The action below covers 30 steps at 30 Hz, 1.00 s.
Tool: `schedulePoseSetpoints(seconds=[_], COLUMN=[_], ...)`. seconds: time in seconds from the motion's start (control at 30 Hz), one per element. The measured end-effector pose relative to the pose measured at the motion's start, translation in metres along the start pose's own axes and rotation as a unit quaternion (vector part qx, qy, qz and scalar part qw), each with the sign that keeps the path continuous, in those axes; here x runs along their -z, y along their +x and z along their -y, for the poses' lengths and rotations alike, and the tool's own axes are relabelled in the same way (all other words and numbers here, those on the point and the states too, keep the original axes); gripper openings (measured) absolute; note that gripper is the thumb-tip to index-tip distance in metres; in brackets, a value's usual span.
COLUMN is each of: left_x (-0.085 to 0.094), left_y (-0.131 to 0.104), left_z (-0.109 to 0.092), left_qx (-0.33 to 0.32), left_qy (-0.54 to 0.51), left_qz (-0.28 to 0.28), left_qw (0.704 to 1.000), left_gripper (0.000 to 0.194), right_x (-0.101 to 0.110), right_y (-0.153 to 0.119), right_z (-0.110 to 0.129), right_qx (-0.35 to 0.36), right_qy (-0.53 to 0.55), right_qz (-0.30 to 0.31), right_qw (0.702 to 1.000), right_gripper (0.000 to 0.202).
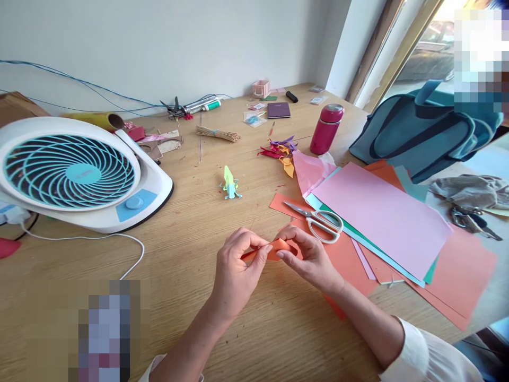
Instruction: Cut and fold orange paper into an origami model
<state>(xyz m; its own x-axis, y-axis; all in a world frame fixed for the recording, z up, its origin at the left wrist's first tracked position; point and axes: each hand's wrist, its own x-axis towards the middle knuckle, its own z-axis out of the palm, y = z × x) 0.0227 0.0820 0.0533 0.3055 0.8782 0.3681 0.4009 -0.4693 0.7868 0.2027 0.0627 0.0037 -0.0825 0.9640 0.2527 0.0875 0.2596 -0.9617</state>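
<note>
Between my two hands is a small piece of folded orange paper (274, 253), raised above the wooden table. My left hand (241, 260) pinches its left part between thumb and fingers. On the right end, my right hand (304, 254) grips it with thumb and forefinger; the curled fingers hide some of the paper. Just beyond my right hand, scissors with white handles (326, 225) lie on orange sheets. Farther off stands a small green and blue folded paper figure (229, 185).
A white fan (87, 172) occupies the left side. Coloured paper sheets (382, 212) are stacked at right, near a magenta flask (326, 129) and a teal bag (413, 127). Folded paper pieces (284, 151) and a bundle of thin sticks (218, 133) lie farther back.
</note>
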Motion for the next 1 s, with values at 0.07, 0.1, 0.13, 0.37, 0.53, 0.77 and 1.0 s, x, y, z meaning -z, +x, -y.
schedulePoseSetpoints(seconds=[0.07, 0.1, 0.13, 0.37, 0.53, 0.77, 1.0], left_x=[-0.002, -0.004, -0.006, -0.028, -0.038, -0.048, -0.033], left_y=[-0.001, -0.002, -0.002, -0.005, -0.010, -0.020, -0.016], left_z=[0.004, 0.007, 0.010, 0.019, 0.015, 0.015, 0.008], left_qx=[0.033, 0.058, 0.089, 0.279, 0.309, 0.272, 0.203], left_qy=[-0.042, -0.075, -0.116, -0.432, -0.451, -0.430, -0.327], left_qz=[-0.009, -0.017, -0.030, -0.131, -0.152, -0.105, -0.046], left_qw=[0.999, 0.995, 0.989, 0.848, 0.824, 0.854, 0.922], left_gripper=[0.016, 0.016, 0.017, 0.032, 0.037, 0.025, 0.019], right_x=[-0.001, -0.002, -0.003, -0.021, -0.032, -0.038, -0.027], right_y=[0.000, 0.000, 0.001, -0.002, -0.009, -0.012, -0.010], right_z=[-0.003, -0.005, -0.007, -0.015, -0.008, -0.011, -0.014], right_qx=[-0.035, -0.053, -0.071, -0.152, -0.133, -0.210, -0.268], right_qy=[0.070, 0.112, 0.152, 0.299, 0.284, 0.334, 0.473], right_qz=[-0.019, -0.030, -0.042, -0.032, 0.031, -0.082, 0.021], right_qw=[0.997, 0.992, 0.985, 0.941, 0.949, 0.915, 0.839], right_gripper=[0.022, 0.028, 0.035, 0.055, 0.063, 0.028, 0.025])
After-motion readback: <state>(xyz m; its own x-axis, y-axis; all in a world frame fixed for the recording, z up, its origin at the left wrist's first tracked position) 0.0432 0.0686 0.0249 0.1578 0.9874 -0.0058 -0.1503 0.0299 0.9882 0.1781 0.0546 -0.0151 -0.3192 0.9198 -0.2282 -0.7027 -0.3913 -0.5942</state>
